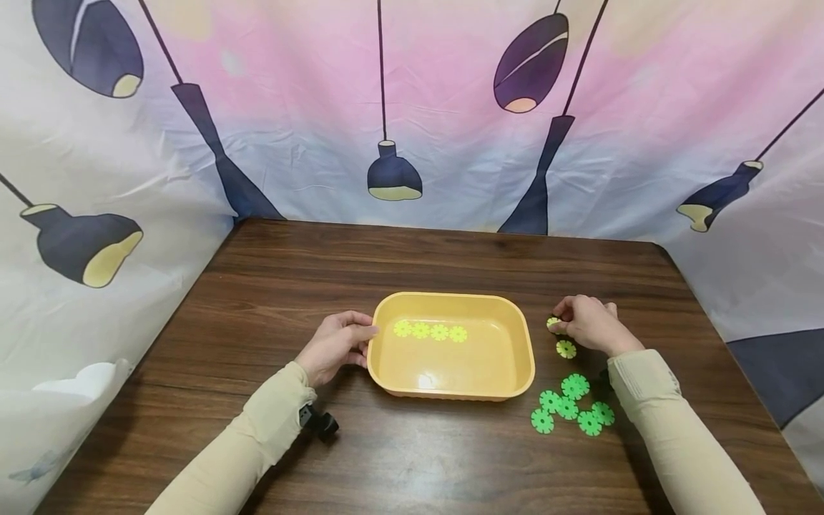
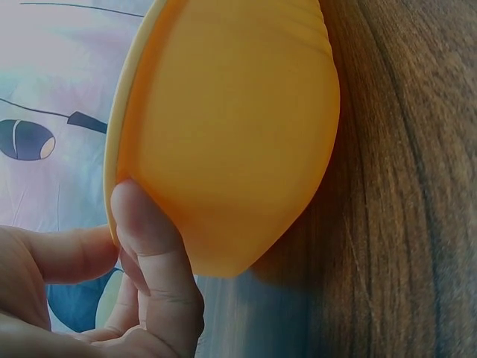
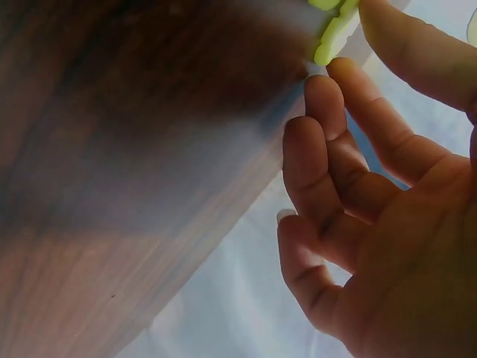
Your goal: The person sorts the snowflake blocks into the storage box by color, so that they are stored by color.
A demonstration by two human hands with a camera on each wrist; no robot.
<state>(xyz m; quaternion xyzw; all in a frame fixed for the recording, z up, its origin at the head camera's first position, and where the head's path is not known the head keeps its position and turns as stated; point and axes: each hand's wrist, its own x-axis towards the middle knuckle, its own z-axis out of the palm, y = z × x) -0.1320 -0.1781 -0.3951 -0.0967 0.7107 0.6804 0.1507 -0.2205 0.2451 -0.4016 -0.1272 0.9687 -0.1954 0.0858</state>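
A yellow plastic tray (image 1: pixel 450 375) sits on the table, with a row of several yellow snowflake discs (image 1: pixel 439 332) on its floor. My left hand (image 1: pixel 337 345) grips the tray's left rim; the left wrist view shows its fingers (image 2: pixel 153 246) against the tray's outer wall (image 2: pixel 231 127). To the tray's right, my right hand (image 1: pixel 591 325) pinches a yellow snowflake disc (image 1: pixel 553 325), seen edge-on as a lime-coloured disc (image 3: pixel 337 33) in the right wrist view. Just below that hand lies another yellow snowflake disc (image 1: pixel 566 349). Nearer the front is a loose group of green snowflake discs (image 1: pixel 568 408).
The dark wooden table (image 1: pixel 270 286) meets a printed cloth backdrop (image 1: pixel 309 143) at its back and sides. A small black device (image 1: pixel 320 422) is strapped at the left wrist.
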